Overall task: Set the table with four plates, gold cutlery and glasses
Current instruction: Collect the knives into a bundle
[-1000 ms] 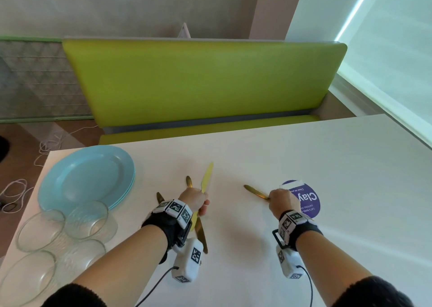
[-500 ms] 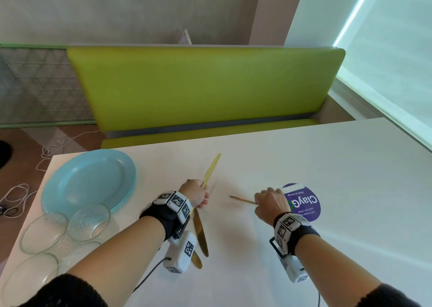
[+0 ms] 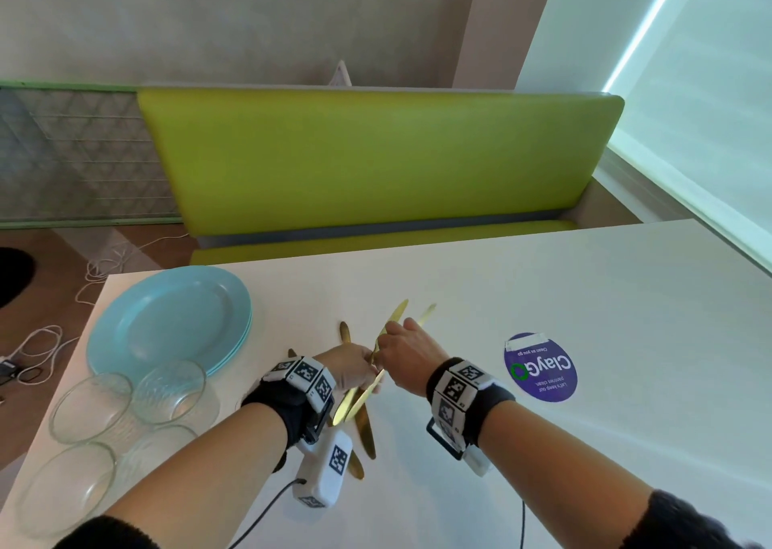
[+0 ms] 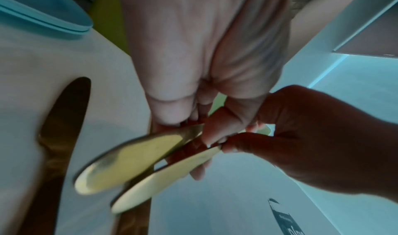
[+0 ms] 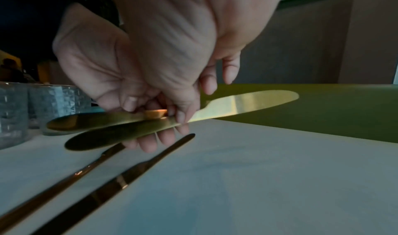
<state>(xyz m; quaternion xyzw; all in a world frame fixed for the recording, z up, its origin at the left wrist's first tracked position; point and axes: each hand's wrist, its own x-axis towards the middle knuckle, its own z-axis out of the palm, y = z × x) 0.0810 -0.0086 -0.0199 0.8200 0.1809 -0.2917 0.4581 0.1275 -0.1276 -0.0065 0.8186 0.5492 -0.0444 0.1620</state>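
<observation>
Both hands meet above the middle of the white table. My left hand grips two gold cutlery pieces by their handles. At least one is a knife, its blade pointing toward the bench. My right hand pinches the same pair just ahead of the left fingers. More gold cutlery lies flat on the table under the hands, and a knife is among it. A stack of light blue plates sits at the far left, with several clear glasses in front of it.
A purple round sticker is on the table right of the hands. A green bench runs along the far table edge. Cables lie on the floor at the left.
My right hand has moved left with its gold piece and joined it to the knife in my left hand. The left hand has stayed near the table's middle.
</observation>
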